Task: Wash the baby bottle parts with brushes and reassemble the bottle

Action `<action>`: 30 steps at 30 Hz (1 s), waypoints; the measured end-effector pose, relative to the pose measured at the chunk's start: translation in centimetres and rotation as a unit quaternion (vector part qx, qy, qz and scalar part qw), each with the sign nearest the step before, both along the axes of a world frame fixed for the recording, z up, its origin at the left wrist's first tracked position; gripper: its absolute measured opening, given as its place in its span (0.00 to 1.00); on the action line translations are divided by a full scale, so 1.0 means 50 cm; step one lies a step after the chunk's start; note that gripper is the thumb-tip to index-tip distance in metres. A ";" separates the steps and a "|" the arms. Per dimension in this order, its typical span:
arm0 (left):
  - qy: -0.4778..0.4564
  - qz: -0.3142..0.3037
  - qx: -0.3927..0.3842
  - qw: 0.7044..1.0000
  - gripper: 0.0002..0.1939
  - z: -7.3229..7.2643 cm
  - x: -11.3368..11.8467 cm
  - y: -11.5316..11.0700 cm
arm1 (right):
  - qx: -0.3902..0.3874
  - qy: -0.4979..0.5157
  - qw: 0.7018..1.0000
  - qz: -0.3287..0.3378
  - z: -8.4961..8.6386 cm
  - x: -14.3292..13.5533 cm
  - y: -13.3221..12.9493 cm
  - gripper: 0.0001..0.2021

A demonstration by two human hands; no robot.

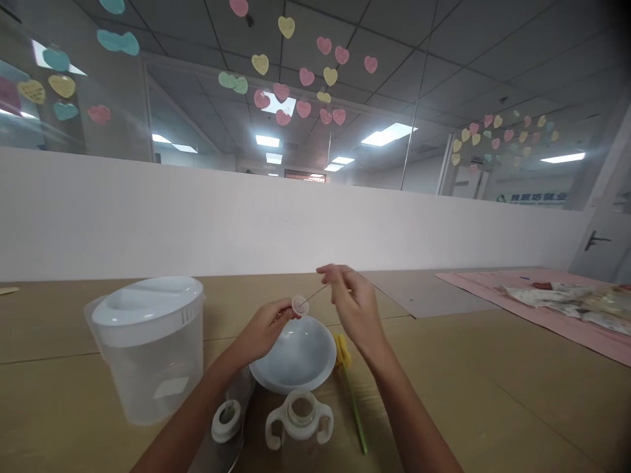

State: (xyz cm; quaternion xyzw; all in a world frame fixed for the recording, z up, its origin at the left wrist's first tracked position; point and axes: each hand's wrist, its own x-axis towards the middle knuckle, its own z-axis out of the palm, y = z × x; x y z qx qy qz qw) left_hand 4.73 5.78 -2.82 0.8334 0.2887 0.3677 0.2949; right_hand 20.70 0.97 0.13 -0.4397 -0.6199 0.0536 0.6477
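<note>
Fingers (339, 282) above tabletop (444, 387), before partition (246, 226)

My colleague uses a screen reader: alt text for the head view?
A person's left hand holds a small round piece near a pale bowl; the right hand holds a thin rod pointing at that piece. Nearby stand an open two-handled bottle and a lidded bucket.

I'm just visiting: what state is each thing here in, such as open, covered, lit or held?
Bucket: upright, lid on.
Bowl: upright, open side up.
Handled bottle: upright, open at the top.
White cap-like piece: off the bottle.
Small round piece: held in the left hand.
Thin rod: held in the right hand, reaching the round piece.
Brush: lying down.
Ceiling lights: lit.
</note>
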 end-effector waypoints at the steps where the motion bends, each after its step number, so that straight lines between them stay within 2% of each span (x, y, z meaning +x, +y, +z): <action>1: 0.010 -0.005 0.003 1.000 0.16 -0.003 0.002 0.001 | 0.009 0.016 1.000 -0.017 0.003 0.007 -0.005 0.21; 4: 0.027 -0.026 -0.001 0.999 0.16 -0.010 0.010 0.001 | 0.025 0.046 0.997 -0.048 0.009 0.021 -0.013 0.26; 10: -0.006 -0.037 -0.040 0.999 0.17 -0.014 0.040 -0.021 | 0.030 0.053 0.996 -0.069 -0.007 0.007 0.011 0.26; 16: -0.054 -0.033 -0.038 0.997 0.16 -0.006 0.053 -0.036 | -0.052 -0.038 0.998 -0.005 -0.041 -0.026 0.043 0.27; 18: -0.047 -0.028 -0.033 0.998 0.16 0.001 0.046 -0.040 | -0.053 -0.024 0.998 0.020 -0.042 -0.018 0.050 0.27; 21: -0.003 -0.020 -0.030 0.999 0.17 0.017 0.038 -0.058 | -0.047 0.105 0.992 0.044 -0.028 0.018 0.053 0.27; 25: 0.051 -0.015 -0.023 0.998 0.19 0.038 0.033 -0.081 | -0.010 0.286 0.954 0.086 0.001 0.103 0.044 0.24; 27: 0.072 -0.008 -0.016 0.997 0.19 0.041 0.024 -0.078 | 0.031 0.333 0.940 0.065 0.008 0.156 0.043 0.23; 30: 0.090 0.010 -0.024 0.996 0.19 0.038 -0.001 -0.054 | 0.081 0.377 0.923 -0.009 -0.001 0.227 0.061 0.23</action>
